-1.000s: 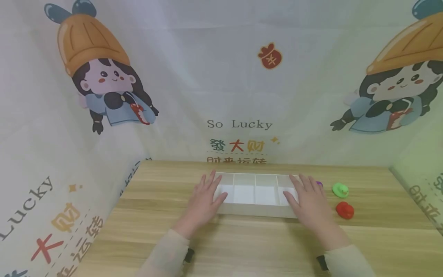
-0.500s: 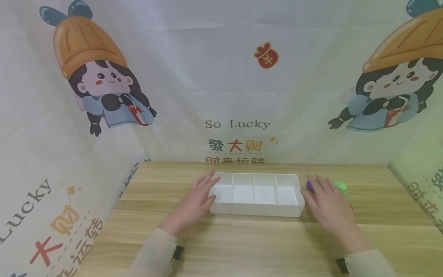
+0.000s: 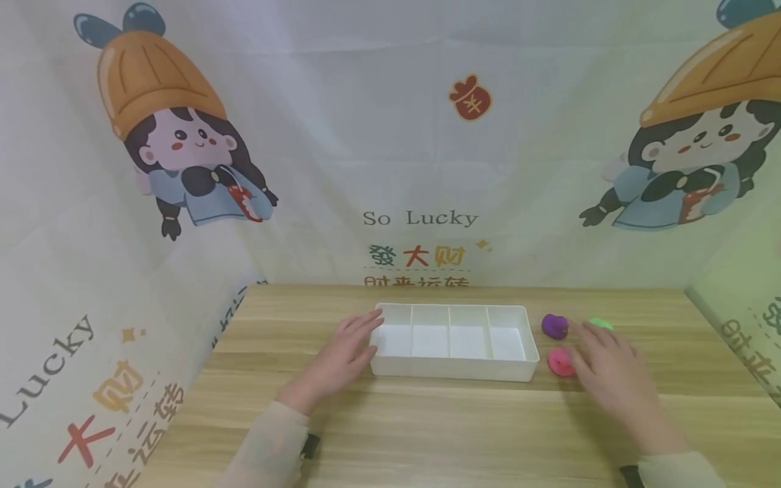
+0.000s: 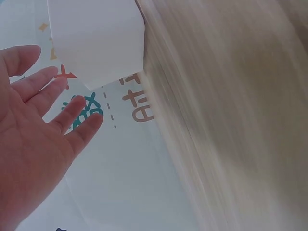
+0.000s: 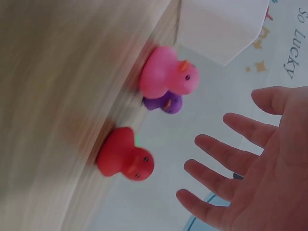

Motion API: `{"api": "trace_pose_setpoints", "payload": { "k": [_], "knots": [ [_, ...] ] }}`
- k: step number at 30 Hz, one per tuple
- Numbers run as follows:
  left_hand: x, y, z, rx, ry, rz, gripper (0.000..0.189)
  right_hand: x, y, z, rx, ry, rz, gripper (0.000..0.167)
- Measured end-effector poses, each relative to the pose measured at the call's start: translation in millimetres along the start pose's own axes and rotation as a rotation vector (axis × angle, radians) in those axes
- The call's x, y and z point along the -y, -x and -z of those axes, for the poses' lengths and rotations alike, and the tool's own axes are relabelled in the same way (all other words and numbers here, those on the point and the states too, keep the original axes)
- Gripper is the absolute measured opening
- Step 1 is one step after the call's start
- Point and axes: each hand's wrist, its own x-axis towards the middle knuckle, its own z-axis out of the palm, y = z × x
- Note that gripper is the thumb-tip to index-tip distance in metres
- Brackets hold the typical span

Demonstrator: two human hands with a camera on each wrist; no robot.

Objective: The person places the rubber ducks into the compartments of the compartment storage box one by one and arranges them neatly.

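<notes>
A white box with several compartments (image 3: 454, 370) stands on the wooden table. By its left end is my left hand (image 3: 332, 362), fingers extended; whether they touch the box I cannot tell. My right hand (image 3: 613, 373) hovers over the toy ducks right of the box, its fingers spread and holding nothing. A purple duck (image 3: 554, 327) and a pink duck (image 3: 560, 362) sit between box and hand. Behind the fingers a green duck (image 3: 601, 324) shows in part. The red duck (image 5: 125, 156) appears in the right wrist view but is hidden by the hand in the head view.
A pale cloth (image 3: 317, 169) printed with cartoon figures and lettering hangs behind the table (image 3: 427, 434) and along both sides. The box's compartments, seen from above, show bare white floors.
My right hand has moved right, off the box's right end and over the ducks, uncovering the purple and pink ones. My left hand has shifted slightly left, away from the box's inside.
</notes>
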Motion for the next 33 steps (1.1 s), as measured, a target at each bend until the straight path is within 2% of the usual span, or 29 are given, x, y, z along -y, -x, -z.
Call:
{"api": "trace_pose_setpoints", "payload": {
  "k": [7, 16, 21, 27, 30, 33],
  "knots": [
    [3.2, -0.5, -1.9, 0.007, -0.008, 0.008, 0.054, -22.8, 1.5, 1.6, -0.011, 0.037, 0.007, 0.054],
    [4.8, -1.6, -4.2, 0.014, -0.028, 0.004, 0.053, -47.7, 2.9, 5.9, 0.023, 0.036, -0.002, 0.060],
    [6.9, -1.3, -4.3, 0.016, -0.038, 0.028, 0.053, -56.0, 3.5, 7.8, 0.031, 0.049, 0.006, 0.060],
    [7.1, -0.8, -3.1, -0.017, -0.037, 0.051, 0.055, -61.3, 4.0, 10.5, 0.056, 0.062, -0.006, 0.061],
    [8.1, -0.6, -2.1, -0.028, -0.028, 0.059, 0.055, -62.5, 5.7, 9.8, 0.060, 0.055, -0.004, 0.057],
    [11.4, -1.1, -1.7, -0.011, -0.033, 0.061, 0.056, -63.7, 6.9, 9.1, 0.058, 0.037, 0.004, 0.051]
  ]
}}
